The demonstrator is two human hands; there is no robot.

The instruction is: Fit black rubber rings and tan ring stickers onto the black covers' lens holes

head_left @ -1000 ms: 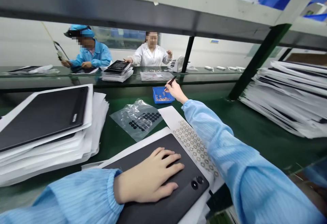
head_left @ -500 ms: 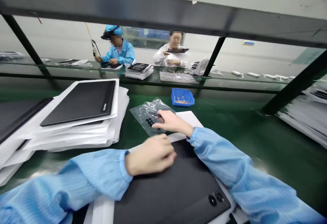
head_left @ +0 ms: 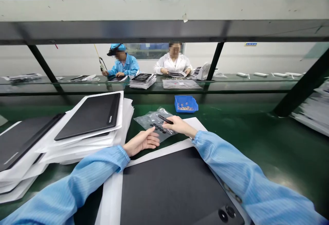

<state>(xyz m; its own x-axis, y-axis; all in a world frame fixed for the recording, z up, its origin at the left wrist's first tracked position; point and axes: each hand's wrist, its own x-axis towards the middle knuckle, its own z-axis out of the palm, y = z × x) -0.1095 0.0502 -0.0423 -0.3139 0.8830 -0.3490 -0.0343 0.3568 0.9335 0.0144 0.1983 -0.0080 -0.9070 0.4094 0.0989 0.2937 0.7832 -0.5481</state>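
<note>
Black tweezers pinched firmly in the right hand, folks, angled down across a clear, crinkled plastic bag on the green bench mat! Inside that bag sit rows of small round black rings, right beneath the tweezers, though from up here I can't tell whether the tips touch anything. Over to the left hand: wide open, fingers loosely spread, holding nothing, its fingertips right by the bag's lower edge. Below both hands lies a large matte black slab-shaped device on a white sheet, two round lenses at its near corner. Just beyond the bag, a small blue plastic tray holds tiny gold-coloured pieces. To the left, a tall pile of black slabs on white sheets, with pale lettering along one edge, too small to read from here! Across the bench, a co-worker in a blue smock and cap and another in a white coat work at a glass shelf.
</note>
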